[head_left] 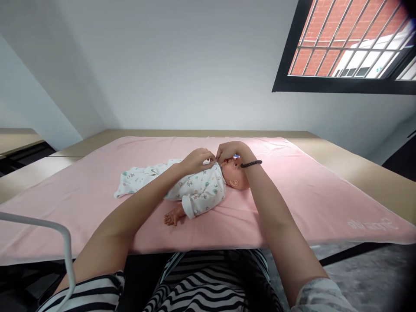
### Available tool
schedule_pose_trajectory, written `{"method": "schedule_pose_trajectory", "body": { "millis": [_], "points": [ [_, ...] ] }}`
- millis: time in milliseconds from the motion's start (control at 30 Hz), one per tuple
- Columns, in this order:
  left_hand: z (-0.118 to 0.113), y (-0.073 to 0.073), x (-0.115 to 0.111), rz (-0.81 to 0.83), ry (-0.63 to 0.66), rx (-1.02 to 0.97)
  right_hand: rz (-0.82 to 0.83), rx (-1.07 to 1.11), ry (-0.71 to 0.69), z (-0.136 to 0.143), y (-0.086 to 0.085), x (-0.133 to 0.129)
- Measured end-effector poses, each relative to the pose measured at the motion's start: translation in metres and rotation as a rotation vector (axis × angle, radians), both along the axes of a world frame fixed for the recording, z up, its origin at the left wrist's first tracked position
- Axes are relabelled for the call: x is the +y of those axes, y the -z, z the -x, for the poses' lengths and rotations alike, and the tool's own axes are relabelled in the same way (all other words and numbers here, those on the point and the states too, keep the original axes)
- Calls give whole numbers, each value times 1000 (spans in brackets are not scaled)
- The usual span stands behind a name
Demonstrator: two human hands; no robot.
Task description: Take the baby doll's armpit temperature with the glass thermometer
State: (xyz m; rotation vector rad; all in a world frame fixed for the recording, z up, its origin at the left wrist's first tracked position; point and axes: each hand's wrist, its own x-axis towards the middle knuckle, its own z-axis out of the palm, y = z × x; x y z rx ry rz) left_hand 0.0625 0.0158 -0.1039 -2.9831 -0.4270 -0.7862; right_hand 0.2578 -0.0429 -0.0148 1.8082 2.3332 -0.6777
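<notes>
A baby doll (232, 173) lies on its back, its head to the right and its legs to the left. It is dressed in a white patterned baby outfit (198, 186) with a turned-back cuff. My left hand (199, 160) pinches the cloth at the neckline, its fingertips closed. From the other side my right hand (229, 151) meets it at the collar, fingers curled and pinched there, partly over the doll's face. Just what lies between the right fingertips is hard to see. One doll hand (174, 215) rests palm out near the front edge.
A pink cloth (305, 203) covers most of the wooden table (367, 167). A white bent tube (48, 223) juts in at the lower left. Behind stands a plain wall (182, 69), with a barred window (347, 47) at the upper right.
</notes>
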Motion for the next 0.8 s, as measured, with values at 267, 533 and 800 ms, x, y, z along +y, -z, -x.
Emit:
{"method": "schedule_pose_trajectory", "body": {
  "millis": [267,533,800],
  "points": [
    [-4,1,-3,-164,31,75,-14,-31,-30,4,-1,2],
    [-2,-13,-14,-328,163,257,-28,-25,-21,0,7,10],
    [3,-18,-13,-165,87,185,-106,-27,-22,-10,2,11]
  ]
}}
